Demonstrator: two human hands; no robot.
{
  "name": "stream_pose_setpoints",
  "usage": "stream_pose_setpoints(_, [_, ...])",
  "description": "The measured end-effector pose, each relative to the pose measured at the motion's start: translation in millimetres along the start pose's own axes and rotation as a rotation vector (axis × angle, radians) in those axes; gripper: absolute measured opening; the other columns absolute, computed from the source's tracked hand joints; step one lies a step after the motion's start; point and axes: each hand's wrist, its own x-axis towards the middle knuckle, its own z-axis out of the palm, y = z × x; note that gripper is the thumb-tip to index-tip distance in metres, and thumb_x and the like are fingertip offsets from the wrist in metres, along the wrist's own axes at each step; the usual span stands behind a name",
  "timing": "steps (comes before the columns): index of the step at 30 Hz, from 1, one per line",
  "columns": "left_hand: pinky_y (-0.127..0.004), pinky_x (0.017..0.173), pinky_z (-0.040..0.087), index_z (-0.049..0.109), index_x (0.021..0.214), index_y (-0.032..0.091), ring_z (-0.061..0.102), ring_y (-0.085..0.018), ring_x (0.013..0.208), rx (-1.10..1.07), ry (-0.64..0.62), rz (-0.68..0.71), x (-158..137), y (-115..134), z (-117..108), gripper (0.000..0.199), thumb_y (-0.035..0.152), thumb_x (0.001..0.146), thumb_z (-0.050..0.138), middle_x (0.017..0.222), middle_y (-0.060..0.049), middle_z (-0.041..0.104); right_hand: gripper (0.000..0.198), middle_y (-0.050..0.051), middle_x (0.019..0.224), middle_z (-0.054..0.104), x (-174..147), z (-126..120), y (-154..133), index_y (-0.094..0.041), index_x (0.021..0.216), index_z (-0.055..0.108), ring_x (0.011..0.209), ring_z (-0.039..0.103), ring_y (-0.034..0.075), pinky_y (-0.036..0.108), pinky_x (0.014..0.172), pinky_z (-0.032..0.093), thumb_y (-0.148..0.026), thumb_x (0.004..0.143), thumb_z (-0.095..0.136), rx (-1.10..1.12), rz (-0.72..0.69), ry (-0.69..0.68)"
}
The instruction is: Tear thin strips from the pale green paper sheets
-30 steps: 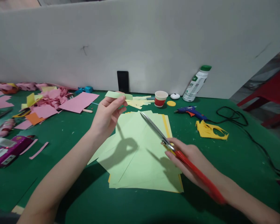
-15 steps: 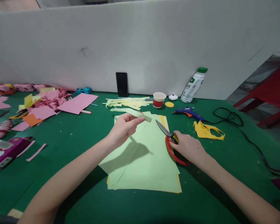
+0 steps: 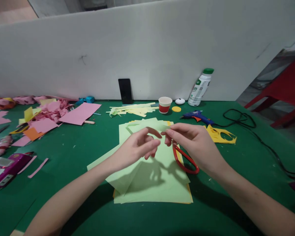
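Observation:
My left hand (image 3: 140, 147) hovers over a stack of pale green paper (image 3: 159, 188), its thumb and fingers apart with nothing seen between them. Close beside it, my right hand (image 3: 191, 137) pinches the end of a pale green paper strip (image 3: 159, 126) between thumb and fingertips. The strip's far part blends with the sheets behind it. Below the right hand, the red-handled scissors (image 3: 186, 165) lie on the right side of the stack; their blades are hidden by the hand. Yellow sheet edges peek out under the green ones.
Behind the stack lie cut paper strips (image 3: 135, 109), a phone (image 3: 125, 91) against the white partition, a paper cup (image 3: 165, 105) and a leaning bottle (image 3: 201, 88). A blue glue gun (image 3: 198, 116) with black cord and yellow scrap (image 3: 220, 135) sit right; pink paper (image 3: 80, 113) lies left.
My right hand has let go of the scissors, which now lie on the paper, and has taken the strip. My left hand has released the strip and moved slightly right and down.

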Motion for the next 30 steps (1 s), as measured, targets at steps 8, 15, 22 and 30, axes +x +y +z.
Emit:
stream_pose_setpoints(8, [-0.031,0.081,0.044,0.052,0.105,0.010,0.054,-0.020,0.096,0.744,0.368,0.726,-3,3,0,0.032,0.029,0.079,0.057,0.102,-0.014,0.060,0.020,-0.005,0.054,0.057,-8,-19,-4,-0.022,0.058,0.062,0.053,0.049,0.006,0.017,0.052,0.040,-0.026,0.077,0.060,0.378,0.079,-0.189])
stream_pose_setpoints(15, [-0.021,0.063,0.047,0.063,0.083,0.016,0.061,-0.011,0.066,0.270,0.116,0.346,-12,15,-1,0.020,0.028,0.086,0.046,0.074,-0.002,0.067,0.021,-0.004,0.055,0.055,-11,-21,-10,-0.023,0.059,0.063,0.053,0.048,0.006,0.018,0.051,0.039,-0.028,0.078,0.058,0.475,0.113,-0.259])
stream_pose_setpoints(22, [-0.018,0.050,0.047,0.061,0.073,0.014,0.057,-0.007,0.047,-0.336,-0.020,-0.052,-16,19,7,0.023,0.031,0.084,0.051,0.063,0.000,0.064,0.025,-0.003,0.056,0.052,-3,-19,-3,-0.019,0.055,0.057,0.050,0.046,0.007,0.020,0.049,0.039,-0.029,0.078,0.057,0.428,0.138,-0.200])
stream_pose_setpoints(30, [-0.019,0.049,0.048,0.054,0.086,0.015,0.065,-0.014,0.060,-0.523,0.020,-0.192,-3,0,18,0.017,0.032,0.082,0.054,0.069,-0.003,0.068,0.017,-0.004,0.060,0.048,5,-7,9,-0.018,0.067,0.055,0.051,0.041,0.006,0.019,0.047,0.035,-0.033,0.076,0.057,0.222,0.125,-0.138])
